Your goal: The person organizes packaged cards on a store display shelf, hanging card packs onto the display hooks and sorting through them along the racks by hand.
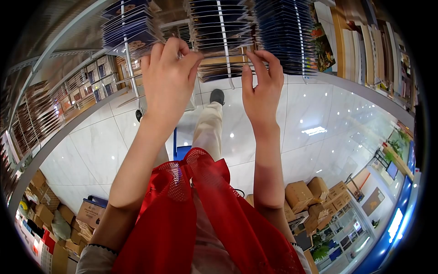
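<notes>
Thin flat packets hang from white metal display hooks at the top of the head view. My left hand (pixel 168 75) has its thumb and fingers pinched at the left end of a thin packet (pixel 222 57), seen edge-on at the front of the middle hook (pixel 225 41). At that packet's right end, the thumb and fingertips of my right hand (pixel 263 80) close on its edge. Behind it hangs the middle stack of packets (pixel 219 23). A picture-fronted stack (pixel 130 29) is just beyond my left hand; a dark blue stack (pixel 285 36) is beyond my right.
Upright books (pixel 369 52) stand on a shelf to the right. More hanging packets (pixel 34 116) and small boxes (pixel 98 75) are at the left. Cardboard boxes (pixel 299 195) sit on the tiled floor (pixel 292 132) behind me. A red garment (pixel 159 228) covers my front.
</notes>
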